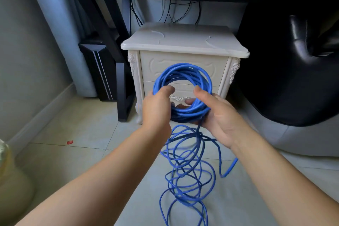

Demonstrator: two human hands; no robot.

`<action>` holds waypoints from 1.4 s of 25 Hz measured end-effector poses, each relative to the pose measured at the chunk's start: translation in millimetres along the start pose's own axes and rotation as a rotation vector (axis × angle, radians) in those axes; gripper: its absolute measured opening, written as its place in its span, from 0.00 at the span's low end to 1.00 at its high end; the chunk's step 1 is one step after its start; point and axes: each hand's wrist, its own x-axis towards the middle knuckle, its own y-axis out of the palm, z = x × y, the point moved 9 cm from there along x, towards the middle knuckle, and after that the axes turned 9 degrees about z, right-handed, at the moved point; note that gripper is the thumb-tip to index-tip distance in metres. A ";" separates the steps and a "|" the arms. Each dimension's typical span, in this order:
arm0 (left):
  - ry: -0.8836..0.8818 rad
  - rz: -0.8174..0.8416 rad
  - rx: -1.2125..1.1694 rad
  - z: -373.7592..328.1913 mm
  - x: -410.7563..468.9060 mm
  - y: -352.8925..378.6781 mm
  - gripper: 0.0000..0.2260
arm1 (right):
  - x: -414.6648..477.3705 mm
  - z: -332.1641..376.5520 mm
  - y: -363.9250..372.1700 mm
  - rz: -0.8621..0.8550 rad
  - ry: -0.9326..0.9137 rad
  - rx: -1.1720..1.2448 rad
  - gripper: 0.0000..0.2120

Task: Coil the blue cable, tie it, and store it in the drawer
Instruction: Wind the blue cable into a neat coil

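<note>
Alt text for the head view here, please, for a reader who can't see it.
Two bare hands, left hand and right hand, hold a partly wound coil of blue cable before a closed white bedside cabinet. The rest of the cable lies in loose loops on the tiled floor.

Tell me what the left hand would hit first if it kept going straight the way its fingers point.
Probably the lower drawer front of the white nightstand, seen through the blue cable coil that the left hand grips. Depth between them is unclear.

Left grip [157, 108], right grip [218, 117] clenched
</note>
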 end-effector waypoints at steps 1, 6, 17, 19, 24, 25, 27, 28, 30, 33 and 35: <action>0.025 0.036 0.035 0.5 -4.7 6.3 0.05 | -0.1 -0.1 -5.7 -0.083 -0.034 0.034 0.22; 0.027 0.261 0.246 9.0 -9.7 25.5 0.04 | -7.0 16.6 -36.4 -0.333 -0.153 -0.032 0.10; 0.040 0.646 0.647 -6.1 -4.8 38.0 0.17 | -9.3 45.1 -13.8 -0.072 -0.029 -0.896 0.10; 0.021 0.633 0.661 -1.3 -4.5 37.3 0.14 | -10.0 44.8 -13.5 -0.052 -0.023 -0.923 0.09; 0.063 0.496 0.524 -4.4 3.4 31.2 0.08 | -5.2 36.5 -21.0 -0.011 -0.002 -0.515 0.20; 0.056 0.481 0.485 -4.6 2.6 30.2 0.07 | -3.8 34.6 -23.9 0.012 0.017 -0.414 0.25; 0.052 0.440 0.390 -6.2 1.9 27.5 0.05 | -2.3 30.2 -26.8 0.087 0.068 -0.303 0.36; 0.045 0.409 0.330 -7.0 2.5 25.1 0.05 | -2.5 27.7 -26.9 0.129 0.085 -0.305 0.42; 0.026 0.339 0.205 -8.1 5.5 19.3 0.06 | -3.7 23.6 -25.2 0.171 0.097 -0.343 0.48; 0.051 0.282 0.115 -9.6 5.8 16.3 0.05 | -6.7 22.5 -20.2 0.148 0.096 -0.358 0.49; 0.092 0.269 0.086 -9.6 0.8 19.5 0.06 | -8.0 23.1 -14.8 0.096 0.077 -0.368 0.41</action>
